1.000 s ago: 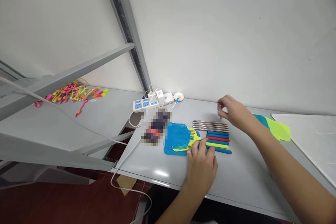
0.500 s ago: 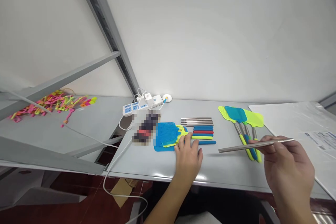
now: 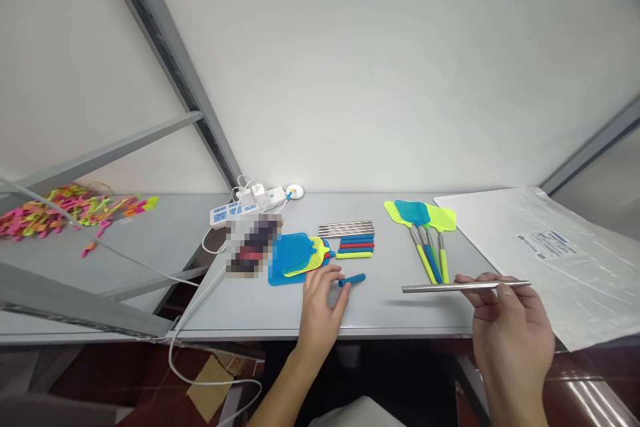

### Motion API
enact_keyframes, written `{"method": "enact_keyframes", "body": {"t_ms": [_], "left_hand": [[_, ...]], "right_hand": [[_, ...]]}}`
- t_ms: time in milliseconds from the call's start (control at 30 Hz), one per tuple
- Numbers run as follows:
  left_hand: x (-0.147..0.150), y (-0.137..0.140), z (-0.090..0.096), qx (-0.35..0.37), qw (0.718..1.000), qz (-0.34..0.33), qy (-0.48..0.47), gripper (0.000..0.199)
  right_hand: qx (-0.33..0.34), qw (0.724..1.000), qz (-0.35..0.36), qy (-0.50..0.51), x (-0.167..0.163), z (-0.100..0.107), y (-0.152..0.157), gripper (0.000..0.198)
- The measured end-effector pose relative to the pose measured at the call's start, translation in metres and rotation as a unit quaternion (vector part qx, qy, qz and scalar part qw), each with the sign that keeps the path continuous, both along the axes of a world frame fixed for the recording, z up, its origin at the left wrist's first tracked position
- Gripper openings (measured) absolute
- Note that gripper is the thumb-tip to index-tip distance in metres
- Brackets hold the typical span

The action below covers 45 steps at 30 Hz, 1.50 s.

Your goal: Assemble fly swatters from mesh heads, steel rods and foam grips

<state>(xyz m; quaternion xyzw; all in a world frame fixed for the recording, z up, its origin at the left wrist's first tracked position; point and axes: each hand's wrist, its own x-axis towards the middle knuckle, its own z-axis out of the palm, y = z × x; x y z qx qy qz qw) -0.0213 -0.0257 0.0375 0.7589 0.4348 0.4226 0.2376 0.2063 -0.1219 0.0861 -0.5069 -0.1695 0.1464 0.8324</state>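
My left hand (image 3: 320, 303) pinches a blue handle sleeve (image 3: 354, 279) near its left end, between thumb and index finger, low over the table. A silver metal tube (image 3: 435, 288) lies across the fingers of my right hand (image 3: 510, 323), with the thumb pressed on it and its free end pointing left. Mesh fly swatter heads in blue and yellow (image 3: 293, 257) are stacked left of my left hand. Beyond the held sleeve, a row of blue, red and yellow handle sleeves (image 3: 355, 255) lies just in front of several metal tubes (image 3: 346, 229).
Several complete fly swatters (image 3: 430, 253) lie behind my right hand. A white plastic-wrapped package (image 3: 505, 233) is at right. A power strip (image 3: 235, 211) with white cables stands at the back left, near a blurred-out patch. Colourful straps (image 3: 60, 213) pile up beyond the metal frame (image 3: 173, 80).
My left hand has taken the blue sleeve by its left end; it now sits tilted and nearer me. The metal tube in my right hand is more level. The view has shifted right.
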Motion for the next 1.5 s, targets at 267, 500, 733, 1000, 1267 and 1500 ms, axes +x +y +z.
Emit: {"method": "enact_keyframes", "body": {"t_ms": [267, 500, 733, 1000, 1267, 1500], "left_hand": [[-0.002, -0.046, 0.013, -0.045, 0.974, -0.031, -0.222, 0.012], [-0.022, -0.081, 0.023, 0.027, 0.983, -0.156, -0.096, 0.019], [-0.039, -0.092, 0.036, 0.087, 0.984, -0.138, -0.073, 0.019], [-0.054, -0.099, 0.055, 0.153, 0.968, -0.2, 0.013, 0.016], [-0.069, -0.107, 0.08, 0.01, 0.988, -0.091, -0.125, 0.015], [-0.081, -0.099, 0.099, -0.195, 0.862, -0.059, -0.464, 0.047]], "right_hand": [[0.017, 0.998, 0.048, -0.03, -0.041, 0.025, -0.027, 0.009], [0.077, 0.987, 0.116, -0.083, -0.066, 0.03, -0.05, 0.005], [0.117, 0.963, 0.205, -0.128, -0.078, 0.039, -0.065, 0.008], [0.074, 0.914, 0.373, -0.141, -0.081, 0.032, -0.071, 0.009], [-0.071, 0.823, 0.502, -0.256, -0.059, 0.036, -0.078, 0.012], [-0.268, 0.724, 0.452, -0.447, -0.058, 0.038, -0.077, 0.023]]}}
